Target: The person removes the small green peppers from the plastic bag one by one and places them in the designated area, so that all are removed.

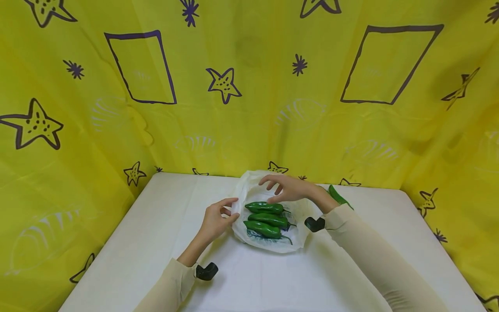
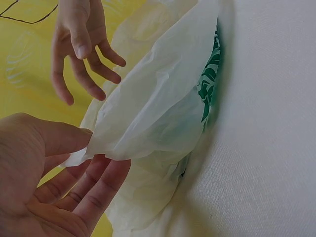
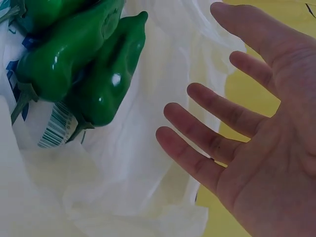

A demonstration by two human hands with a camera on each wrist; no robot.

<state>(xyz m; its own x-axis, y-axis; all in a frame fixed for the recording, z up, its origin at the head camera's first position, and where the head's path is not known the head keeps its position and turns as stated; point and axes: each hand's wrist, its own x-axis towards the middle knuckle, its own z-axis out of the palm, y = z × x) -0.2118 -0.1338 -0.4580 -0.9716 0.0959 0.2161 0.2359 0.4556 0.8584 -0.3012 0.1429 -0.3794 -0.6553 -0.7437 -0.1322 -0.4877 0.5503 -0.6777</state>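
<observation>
The near-left rim of a thin white bag (image 1: 273,248) is held by the left hand (image 1: 216,220), its film pinched between thumb and fingers. Three green peppers (image 1: 269,220) are contained in the bag, laid side by side with stems pointing right, while the right hand (image 1: 286,189) is held above the bag with fingers spread apart and nothing grasped. A further green pepper (image 1: 340,197) is seen on the white table (image 1: 156,242) beyond the right sleeve (image 1: 374,255), partly hidden by the forearm.
</observation>
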